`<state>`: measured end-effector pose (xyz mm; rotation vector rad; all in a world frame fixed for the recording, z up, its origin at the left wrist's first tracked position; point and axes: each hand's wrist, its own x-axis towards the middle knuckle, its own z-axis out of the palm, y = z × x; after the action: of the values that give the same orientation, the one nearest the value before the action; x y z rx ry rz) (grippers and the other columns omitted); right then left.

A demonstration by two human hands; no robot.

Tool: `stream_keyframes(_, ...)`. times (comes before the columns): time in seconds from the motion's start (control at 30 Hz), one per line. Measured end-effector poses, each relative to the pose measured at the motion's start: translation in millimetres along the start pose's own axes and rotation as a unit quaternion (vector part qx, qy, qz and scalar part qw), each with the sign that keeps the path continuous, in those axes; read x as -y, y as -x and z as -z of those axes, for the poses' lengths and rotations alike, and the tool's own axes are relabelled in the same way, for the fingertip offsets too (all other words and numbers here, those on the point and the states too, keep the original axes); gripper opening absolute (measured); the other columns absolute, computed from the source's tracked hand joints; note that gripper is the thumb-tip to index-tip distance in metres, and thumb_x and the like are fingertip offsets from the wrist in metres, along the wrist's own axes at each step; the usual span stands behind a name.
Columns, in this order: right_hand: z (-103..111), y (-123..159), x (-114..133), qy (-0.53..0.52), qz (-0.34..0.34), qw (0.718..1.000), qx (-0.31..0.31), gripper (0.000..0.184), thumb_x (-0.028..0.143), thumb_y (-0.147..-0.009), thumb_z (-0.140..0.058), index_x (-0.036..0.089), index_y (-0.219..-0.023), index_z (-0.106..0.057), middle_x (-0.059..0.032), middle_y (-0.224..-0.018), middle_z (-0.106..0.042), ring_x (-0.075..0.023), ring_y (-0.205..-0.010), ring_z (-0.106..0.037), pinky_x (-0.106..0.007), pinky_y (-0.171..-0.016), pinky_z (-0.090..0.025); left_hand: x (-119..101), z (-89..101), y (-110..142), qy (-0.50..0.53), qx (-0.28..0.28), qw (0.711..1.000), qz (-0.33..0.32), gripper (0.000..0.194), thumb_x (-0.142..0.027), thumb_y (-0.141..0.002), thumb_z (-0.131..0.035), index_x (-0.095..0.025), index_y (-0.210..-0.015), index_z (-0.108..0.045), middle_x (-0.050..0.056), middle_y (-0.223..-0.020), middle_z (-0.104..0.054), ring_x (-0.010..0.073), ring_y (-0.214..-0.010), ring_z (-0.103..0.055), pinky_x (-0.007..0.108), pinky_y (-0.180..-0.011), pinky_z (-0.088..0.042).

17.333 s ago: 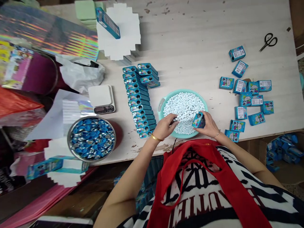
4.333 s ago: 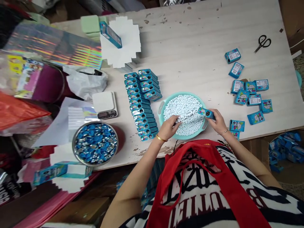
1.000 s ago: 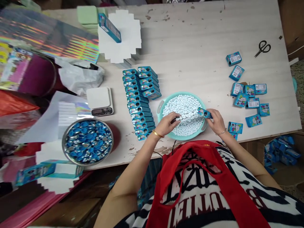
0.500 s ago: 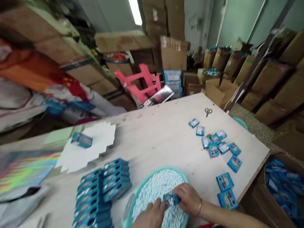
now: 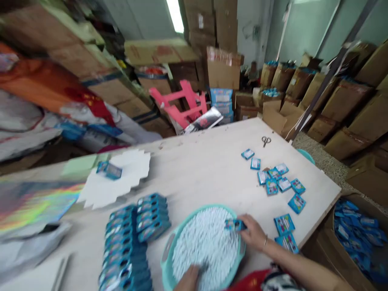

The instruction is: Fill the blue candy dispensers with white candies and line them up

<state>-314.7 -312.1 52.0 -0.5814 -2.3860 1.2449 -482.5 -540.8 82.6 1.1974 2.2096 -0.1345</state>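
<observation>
A turquoise basin (image 5: 166, 270) full of small whitish pellets (image 5: 207, 236) stands at the table's near edge. Over its right rim, my right hand (image 5: 254, 233) grips a small blue box (image 5: 233, 224), held on its side. My left hand (image 5: 188, 279) reaches into the pellets at the near left of the basin. Its fingertips are sunk among them or blurred, so their pose is hidden. Left of the basin, small blue boxes stand in two rows, a longer row (image 5: 121, 246) and a shorter row (image 5: 154, 214).
Flat blue packets (image 5: 284, 224) lie scattered at the table's right, with black scissors (image 5: 266, 140) beyond. One blue box (image 5: 109, 170) rests on white card sheets (image 5: 133, 169) at left. A carton of blue packets (image 5: 359, 230) stands beside the right edge.
My right hand has moved right and up with the small blue box, away from my left hand. My left hand has left the box and gone down into the pellets.
</observation>
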Motion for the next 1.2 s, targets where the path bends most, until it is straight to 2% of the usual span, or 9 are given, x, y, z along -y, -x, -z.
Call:
stream_keyframes(0.03, 6.4, 0.8, 2.8, 0.000, -0.008, 1.000, 0.002, 0.047, 0.018, -0.074, -0.056, 0.022, -0.120, -0.061, -0.0107, -0.112, -0.069, -0.0276, -0.104, -0.065, -0.046, -0.093, -0.055, -15.2, -5.6, -4.3, 0.060, -0.044, 0.997, -0.024, 0.034, -0.015, -0.078, -0.051, -0.028, -0.103, -0.069, 0.003, -0.108, -0.076, 0.0269, -0.115, -0.069, 0.040, -0.100, -0.055)
stream_keyframes(0.13, 16.8, -3.8, 2.7, -0.010, -0.042, 0.999, -0.012, 0.036, 0.026, -0.081, -0.060, 0.020, -0.117, -0.062, -0.0112, -0.111, -0.069, -0.0254, -0.104, -0.065, -0.044, -0.096, -0.053, -39.9, -28.7, -30.7, 0.146, -0.035, 0.989, -0.006, 0.026, -0.017, -0.088, -0.044, -0.024, -0.103, -0.063, 0.009, -0.114, -0.071, 0.0234, -0.112, -0.067, 0.038, -0.098, -0.053)
stream_keyframes(0.27, 16.5, -13.3, -5.3, -0.022, -0.039, 0.999, -0.030, 0.037, 0.038, -0.087, -0.066, 0.019, -0.119, -0.060, -0.0115, -0.115, -0.068, -0.0248, -0.107, -0.064, -0.043, -0.099, -0.051, -26.2, -70.6, -59.2, 0.235, -0.042, 0.971, 0.017, 0.018, -0.023, -0.090, -0.048, -0.020, -0.106, -0.058, 0.011, -0.113, -0.065, 0.0226, -0.107, -0.063, 0.038, -0.098, -0.049)
stream_keyframes(0.4, 24.0, -11.4, -0.5, -0.003, -0.018, 0.999, -0.029, 0.037, 0.039, -0.089, -0.064, 0.020, -0.120, -0.060, -0.0108, -0.115, -0.068, -0.0247, -0.107, -0.065, -0.042, -0.097, -0.053, -12.3, -76.2, -48.2, 0.287, -0.093, 0.953, -0.010, 0.023, -0.029, -0.092, -0.052, -0.019, -0.112, -0.055, 0.007, -0.108, -0.063, 0.0192, -0.099, -0.061, 0.035, -0.092, -0.049)
stream_keyframes(0.53, 25.8, -10.5, 1.4, 0.050, 0.023, 0.998, -0.003, 0.034, 0.035, -0.091, -0.060, 0.021, -0.122, -0.059, -0.0117, -0.116, -0.068, -0.0266, -0.110, -0.064, -0.045, -0.097, -0.053, -0.8, -47.6, -22.2, 0.321, -0.165, 0.929, -0.079, 0.026, -0.032, -0.093, -0.052, -0.018, -0.115, -0.055, 0.006, -0.102, -0.061, 0.0178, -0.092, -0.059, 0.032, -0.087, -0.048)
stream_keyframes(0.67, 16.3, -14.5, 1.7, 0.091, 0.086, 0.991, 0.046, 0.037, 0.023, -0.089, -0.056, 0.020, -0.126, -0.058, -0.0134, -0.122, -0.066, -0.0291, -0.115, -0.061, -0.049, -0.100, -0.052, 6.5, 0.6, 0.7, 0.306, -0.194, 0.922, -0.134, 0.027, -0.036, -0.096, -0.051, -0.018, -0.115, -0.057, 0.006, -0.095, -0.060, 0.0170, -0.084, -0.057, 0.031, -0.080, -0.048)
stream_keyframes(0.9, -7.9, -17.7, 13.4, 0.094, 0.148, 0.979, 0.106, 0.048, 0.010, -0.081, -0.050, 0.016, -0.128, -0.057, -0.0148, -0.124, -0.065, -0.0301, -0.116, -0.058, -0.051, -0.101, -0.051, -13.5, 77.0, 16.2, 0.127, -0.102, 0.978, -0.132, 0.024, -0.027, -0.095, -0.049, -0.019, -0.116, -0.057, 0.009, -0.109, -0.063, 0.0213, -0.098, -0.061, 0.033, -0.086, -0.049)
stream_keyframes(1.03, -16.0, -16.7, 16.6, 0.075, 0.139, 0.979, 0.130, 0.051, 0.008, -0.080, -0.049, 0.019, -0.130, -0.056, -0.0137, -0.124, -0.065, -0.0292, -0.117, -0.058, -0.053, -0.103, -0.050, -38.8, 103.2, 23.5, 0.013, -0.062, 0.995, -0.073, 0.024, -0.021, -0.095, -0.047, -0.019, -0.118, -0.054, 0.010, -0.110, -0.062, 0.0242, -0.101, -0.061, 0.034, -0.081, -0.050)
stream_keyframes(1.2, -22.5, -13.5, 14.2, 0.040, 0.133, 0.982, 0.126, 0.048, 0.012, -0.085, -0.050, 0.021, -0.132, -0.054, -0.0134, -0.126, -0.064, -0.0280, -0.120, -0.058, -0.052, -0.104, -0.050, -59.0, 122.3, 37.6, -0.051, -0.057, 0.995, -0.060, 0.025, -0.013, -0.097, -0.035, -0.017, -0.106, -0.058, 0.011, -0.098, -0.060, 0.0252, -0.096, -0.061, 0.034, -0.075, -0.049)
